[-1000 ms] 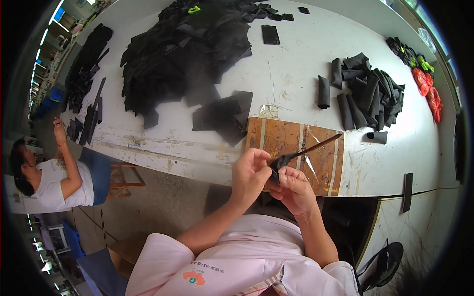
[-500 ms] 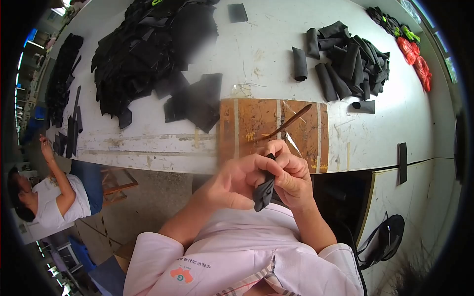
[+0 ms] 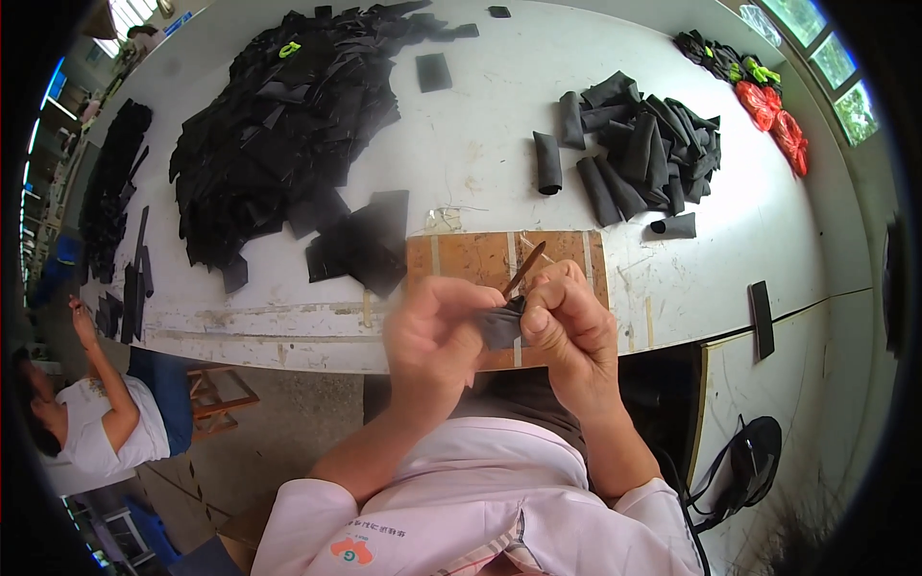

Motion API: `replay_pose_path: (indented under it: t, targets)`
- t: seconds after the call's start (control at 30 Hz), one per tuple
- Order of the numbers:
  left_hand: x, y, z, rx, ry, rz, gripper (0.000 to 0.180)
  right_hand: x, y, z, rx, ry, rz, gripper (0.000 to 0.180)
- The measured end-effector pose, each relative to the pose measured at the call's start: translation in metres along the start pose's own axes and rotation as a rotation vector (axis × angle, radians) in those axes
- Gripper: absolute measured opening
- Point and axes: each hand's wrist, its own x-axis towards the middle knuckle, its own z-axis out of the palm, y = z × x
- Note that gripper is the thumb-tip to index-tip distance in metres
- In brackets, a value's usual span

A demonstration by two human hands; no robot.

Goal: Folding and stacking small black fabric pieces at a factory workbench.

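A small, folded piece of black fabric [image 3: 501, 329] is stretched between my two hands, above the near edge of the table. My right hand [image 3: 576, 336] pinches its right end between thumb and fingers. At its left end, my left hand [image 3: 432, 336] is closed on the cloth, its fingers smeared by motion. Just beyond the fabric, a slim dark brown stick [image 3: 526, 267] slants up and to the right. Its lower end is hidden by the hands, so I cannot tell whether it is held. Behind them lies a worn brown board [image 3: 461, 257] with tape strips.
A big heap of flat black fabric pieces [image 3: 279, 144] covers the table's left side. Rolled black fabric tubes [image 3: 643, 144] are piled at right, near red plastic bags [image 3: 773, 120]. A black strip [image 3: 762, 320] overhangs the right edge. Another person [image 3: 110, 403] sits at far left.
The whole view has shifted. My hands have moved up over the board with the fabric, which is now spread sideways instead of hanging down. The stick's visible part is shorter and steeper.
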Motion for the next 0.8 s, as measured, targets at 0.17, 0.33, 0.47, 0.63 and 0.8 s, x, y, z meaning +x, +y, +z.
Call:
replay_pose_path:
  t: [0.17, 0.33, 0.47, 0.63, 0.8]
  targets:
    - [0.031, 0.036, 0.01, -0.604, -0.482, -0.233, 0.023, 0.024, -0.045, -0.021, 0.153, -0.179, -0.018, 0.018]
    - [0.039, 0.044, 0.015, -0.995, -0.774, -0.314, 0.035, 0.038, -0.084, -0.015, 0.153, -0.27, -0.108, 0.017]
    - [0.042, 0.044, 0.017, -1.173, -0.772, -0.48, 0.043, 0.05, -0.072, -0.023, 0.165, -0.266, -0.133, 0.019]
    - [0.062, -0.013, -0.008, -1.309, -0.57, -0.694, 0.041, 0.05, 0.0, -0.034, 0.517, -0.18, 0.545, 0.022]
    - [0.061, -0.019, -0.008, -1.171, -0.192, -0.755, 0.034, 0.046, 0.021, -0.025, 0.687, -0.175, 0.619, 0.02]
